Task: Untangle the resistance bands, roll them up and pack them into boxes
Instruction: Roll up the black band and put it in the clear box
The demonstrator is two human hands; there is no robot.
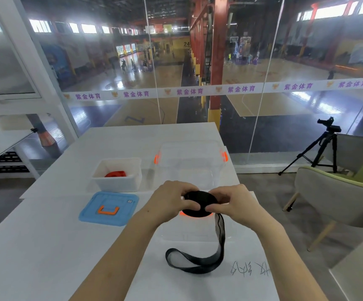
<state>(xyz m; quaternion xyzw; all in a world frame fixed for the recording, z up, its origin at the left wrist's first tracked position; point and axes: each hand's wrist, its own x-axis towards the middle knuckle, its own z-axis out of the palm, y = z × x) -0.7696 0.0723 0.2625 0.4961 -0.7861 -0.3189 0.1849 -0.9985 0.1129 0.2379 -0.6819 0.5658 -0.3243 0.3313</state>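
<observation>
A black resistance band (200, 202) is partly wound into a flat roll held above the table. My left hand (172, 198) grips the roll from the left, my right hand (230, 203) pinches it from the right. The loose end of the black band hangs down and loops on the white table (46, 235) near the front. A rolled red band (115, 174) lies in the small white box (117, 185) at the left. A clear box with orange clips (191, 164) stands behind my hands.
A blue lid with an orange handle (109, 208) lies in front of the white box. A clear lid with an orange clip (198, 231) lies under my hands. A green-grey chair (336, 203) and a tripod (319, 153) stand to the right. Glass wall behind the table.
</observation>
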